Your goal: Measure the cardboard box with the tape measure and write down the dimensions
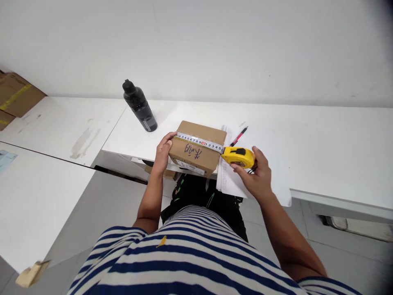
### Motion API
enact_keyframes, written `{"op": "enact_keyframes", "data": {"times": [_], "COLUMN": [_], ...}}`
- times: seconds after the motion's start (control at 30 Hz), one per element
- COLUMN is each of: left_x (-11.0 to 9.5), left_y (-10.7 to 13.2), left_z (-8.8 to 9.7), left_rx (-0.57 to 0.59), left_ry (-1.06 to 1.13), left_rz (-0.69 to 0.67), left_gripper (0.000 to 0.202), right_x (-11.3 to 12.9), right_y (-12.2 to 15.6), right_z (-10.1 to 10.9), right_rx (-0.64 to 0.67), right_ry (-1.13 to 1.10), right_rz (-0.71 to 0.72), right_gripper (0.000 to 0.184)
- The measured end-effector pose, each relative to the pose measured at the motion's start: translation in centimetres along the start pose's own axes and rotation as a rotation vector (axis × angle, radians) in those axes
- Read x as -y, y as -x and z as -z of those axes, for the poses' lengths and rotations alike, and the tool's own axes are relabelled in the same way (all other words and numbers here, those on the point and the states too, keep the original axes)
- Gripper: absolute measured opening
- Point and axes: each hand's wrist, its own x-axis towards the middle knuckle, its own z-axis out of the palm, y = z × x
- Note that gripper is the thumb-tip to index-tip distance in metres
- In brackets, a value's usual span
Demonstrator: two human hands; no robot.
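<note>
A small cardboard box with black handwriting on top and a white label on its near side sits at the table's front edge. Across its top runs the drawn-out blade of a yellow tape measure. My right hand is closed around the tape measure's case, just off the box's right side. At the left end of the box, my left hand pinches the blade's end against the box edge. The very tip of the blade is hidden by my fingers.
A black bottle stands upright behind and left of the box. Under and right of the box lie a notebook and paper sheets, with a red-and-black pen on them. Larger cardboard boxes are at far left. A white wall rises behind the table.
</note>
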Motion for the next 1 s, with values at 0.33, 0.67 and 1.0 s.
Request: {"op": "enact_keyframes", "data": {"times": [0.33, 0.67, 1.0], "left_x": [-0.7, -0.8, -0.5], "left_y": [-0.1, 0.0, 0.1], "left_z": [-0.1, -0.3, -0.6], "left_rx": [-0.007, 0.040, 0.052], "left_ry": [0.032, 0.048, 0.066], "left_rz": [0.023, 0.011, -0.001], "left_gripper": [0.052, 0.053, 0.053], "right_x": [5.9, 11.0, 13.0], "right_y": [-8.5, -13.8, -15.0], "right_z": [3.4, -2.9, -6.7], "right_rx": [0.211, 0.723, 0.731], "right_ry": [0.305, 0.345, 0.347], "right_rz": [0.434, 0.210, 0.190], "right_gripper": [0.038, 0.059, 0.066]}}
